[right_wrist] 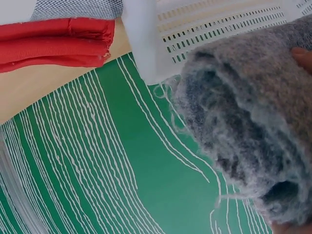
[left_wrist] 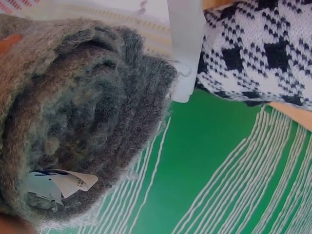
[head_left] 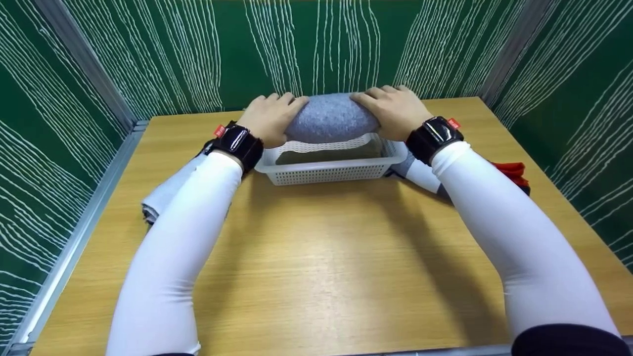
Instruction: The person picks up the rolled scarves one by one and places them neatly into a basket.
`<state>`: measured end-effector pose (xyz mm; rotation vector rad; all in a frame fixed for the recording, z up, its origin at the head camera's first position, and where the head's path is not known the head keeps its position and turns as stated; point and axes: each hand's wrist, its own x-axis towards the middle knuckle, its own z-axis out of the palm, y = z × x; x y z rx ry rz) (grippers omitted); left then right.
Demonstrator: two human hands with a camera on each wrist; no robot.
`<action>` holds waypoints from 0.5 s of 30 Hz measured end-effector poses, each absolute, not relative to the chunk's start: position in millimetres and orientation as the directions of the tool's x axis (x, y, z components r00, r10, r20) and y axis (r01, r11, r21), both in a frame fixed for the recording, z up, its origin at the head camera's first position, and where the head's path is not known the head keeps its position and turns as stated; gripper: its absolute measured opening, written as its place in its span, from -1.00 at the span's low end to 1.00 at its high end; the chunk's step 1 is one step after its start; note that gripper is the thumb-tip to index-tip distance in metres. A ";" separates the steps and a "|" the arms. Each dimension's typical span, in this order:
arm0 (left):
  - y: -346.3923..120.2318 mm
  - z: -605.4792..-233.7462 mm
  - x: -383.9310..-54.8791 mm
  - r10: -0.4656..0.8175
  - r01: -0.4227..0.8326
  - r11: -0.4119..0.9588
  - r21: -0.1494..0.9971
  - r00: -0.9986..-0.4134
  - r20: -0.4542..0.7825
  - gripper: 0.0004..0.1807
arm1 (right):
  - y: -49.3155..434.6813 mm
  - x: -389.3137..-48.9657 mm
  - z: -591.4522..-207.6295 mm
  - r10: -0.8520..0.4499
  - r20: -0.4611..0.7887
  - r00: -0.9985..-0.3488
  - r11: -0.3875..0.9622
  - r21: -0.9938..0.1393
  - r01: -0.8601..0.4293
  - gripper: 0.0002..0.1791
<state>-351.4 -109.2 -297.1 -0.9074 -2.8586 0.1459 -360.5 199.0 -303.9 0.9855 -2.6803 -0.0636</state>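
Observation:
A rolled-up grey woolly knit (head_left: 331, 118) hangs above the back part of a white slotted plastic basket (head_left: 330, 168). My left hand (head_left: 269, 120) grips the left end of the roll, and my right hand (head_left: 399, 112) grips its right end, thumbs on the near side. Seen end-on in the left wrist view, the coiled layers of the grey knit (left_wrist: 83, 112) enclose a white label (left_wrist: 61, 184). The right wrist view shows the other fuzzy end of the grey knit (right_wrist: 243, 126) close to the basket (right_wrist: 214, 31). The basket's inside is partly hidden by the roll.
Left of the basket lies a pale bundled cloth (head_left: 173, 190); a black-and-white patterned knit (left_wrist: 258, 53) shows there too. To the right are a white-and-grey cloth (head_left: 423, 173) and a folded red cloth (right_wrist: 56, 44). Green walls with white lines (head_left: 341, 49) border the wooden table (head_left: 326, 257).

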 end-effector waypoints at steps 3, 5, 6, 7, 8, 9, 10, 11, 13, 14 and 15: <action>-109.2 -299.5 -353.5 0.577 0.565 0.815 -0.127 -0.811 0.099 -0.04 | 198.7 -361.9 -305.3 -0.639 0.244 -0.730 0.767 0.133 -0.627 0.01; -109.3 -301.0 -355.2 0.576 0.565 0.816 -0.123 -0.811 0.099 -0.03 | 198.3 -362.7 -305.9 -0.637 0.239 -0.733 0.769 0.130 -0.626 0.01; -109.4 -301.6 -356.0 0.576 0.565 0.817 -0.119 -0.811 0.100 -0.02 | 198.1 -363.2 -306.2 -0.635 0.236 -0.736 0.771 0.128 -0.624 0.01; -109.4 -302.2 -356.8 0.575 0.564 0.817 -0.116 -0.812 0.101 -0.02 | 197.8 -363.7 -306.5 -0.632 0.234 -0.738 0.773 0.126 -0.622 0.01; -109.6 -302.6 -357.5 0.575 0.564 0.818 -0.115 -0.812 0.101 -0.01 | 197.6 -364.1 -306.6 -0.630 0.232 -0.741 0.775 0.125 -0.620 0.01; -109.6 -303.0 -358.1 0.573 0.563 0.819 -0.112 -0.813 0.102 -0.02 | 197.4 -364.3 -306.6 -0.627 0.229 -0.745 0.778 0.124 -0.616 0.00; -109.7 -303.4 -358.8 0.572 0.563 0.819 -0.109 -0.814 0.101 -0.01 | 197.1 -364.7 -306.7 -0.623 0.226 -0.749 0.781 0.124 -0.613 0.00; -109.8 -303.8 -359.5 0.571 0.562 0.820 -0.105 -0.814 0.101 -0.01 | 196.7 -365.2 -306.9 -0.620 0.225 -0.752 0.784 0.124 -0.609 0.00; -110.3 -304.7 -361.0 0.569 0.561 0.822 -0.097 -0.817 0.098 -0.01 | 196.0 -366.0 -307.2 -0.614 0.223 -0.757 0.788 0.123 -0.603 0.00; -110.6 -304.9 -361.7 0.567 0.560 0.823 -0.093 -0.818 0.097 -0.01 | 195.7 -366.6 -307.3 -0.612 0.223 -0.759 0.790 0.123 -0.601 0.00; -111.0 -305.2 -362.5 0.566 0.560 0.824 -0.090 -0.819 0.096 -0.01 | 195.4 -367.2 -307.5 -0.610 0.223 -0.761 0.792 0.122 -0.599 0.00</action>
